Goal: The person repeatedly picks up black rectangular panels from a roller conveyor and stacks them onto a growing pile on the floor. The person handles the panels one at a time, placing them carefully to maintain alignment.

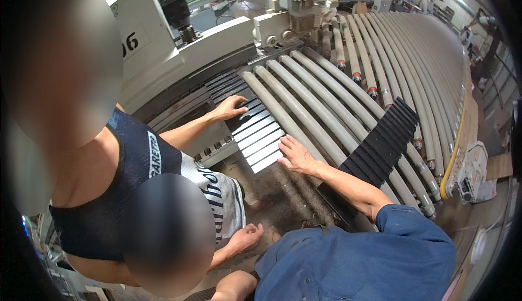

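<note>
My right hand [296,155] reaches left with its fingers stretched and apart. Its fingertips are at the right end of a row of flat, glossy strips [258,138], which shine white in the light. The strips lie side by side where a machine's outfeed meets the rollers. A co-worker's hand [231,108] rests by the far left end of the same strips, and the co-worker's other hand [247,240] hangs lower down. Of my left arm only a bent, bare part shows at the lower edge; my left hand is out of view.
Beyond my right forearm, several ridged black strips [380,143] lie across the roller conveyor [321,105]. A large white machine [157,56] stands at the far left. The co-worker in a dark top [109,208] stands close on my left. A yellow edge [454,159] borders the rollers at right.
</note>
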### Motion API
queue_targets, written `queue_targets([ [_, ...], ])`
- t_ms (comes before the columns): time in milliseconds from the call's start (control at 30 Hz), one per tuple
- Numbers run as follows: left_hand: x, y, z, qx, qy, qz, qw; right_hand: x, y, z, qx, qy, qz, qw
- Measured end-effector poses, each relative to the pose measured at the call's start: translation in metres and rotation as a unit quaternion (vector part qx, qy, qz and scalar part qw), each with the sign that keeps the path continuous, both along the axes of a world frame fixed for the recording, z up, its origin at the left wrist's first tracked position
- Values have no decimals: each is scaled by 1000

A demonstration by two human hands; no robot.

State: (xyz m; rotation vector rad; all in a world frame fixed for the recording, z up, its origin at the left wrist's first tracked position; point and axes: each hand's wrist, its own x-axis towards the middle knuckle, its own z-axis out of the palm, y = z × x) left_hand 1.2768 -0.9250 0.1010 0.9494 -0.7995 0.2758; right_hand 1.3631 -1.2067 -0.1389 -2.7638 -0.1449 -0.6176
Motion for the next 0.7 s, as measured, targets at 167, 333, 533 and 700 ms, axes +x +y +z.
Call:
queue_targets([
  [167, -12, -25, -14, 37, 34, -46, 998, -34, -24, -3, -23, 40, -71, 996],
  [333, -35, -32, -17, 101, 54, -76, 991, -49, -42, 3, -1, 62, -93, 994],
  [533, -49, -47, -27, 320, 103, -160, 928, -64, -86, 3, -34, 93, -137, 986],
  [700, -54, -56, -72, 415, 110, -183, 884, -65, -127, 20, -22, 131, -146, 980],
])
